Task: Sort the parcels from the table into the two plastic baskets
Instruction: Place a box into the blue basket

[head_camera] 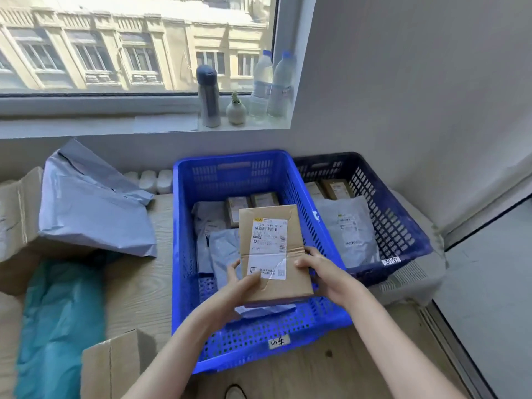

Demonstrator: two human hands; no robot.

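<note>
A brown cardboard parcel (273,251) with a white shipping label is held label-up above the near half of the bright blue basket (184,254), not yet resting on anything inside. The left hand (240,286) grips its near left corner, thumb lying across the label's lower part; the right hand (322,273) holds the right edge with fingers curled round it.

Below it in that basket lie grey mailer bags (221,251) and two small brown boxes (252,205) toward the far wall. The dark blue basket (403,226) stands just beside, to the right, touching or nearly so, and holds a white mailer (348,228) and more small boxes at its far end.

On the table's left side wait a large grey bag (92,203), open cardboard cartons (17,214) and a teal bag (57,318).

The likely risk is sorting into the wrong basket: the two stand side by side, and the handwritten tag (278,340) on the near wall is too small to read. Released from this height, the parcel might also land tilted on the slippery bags and slide.
</note>
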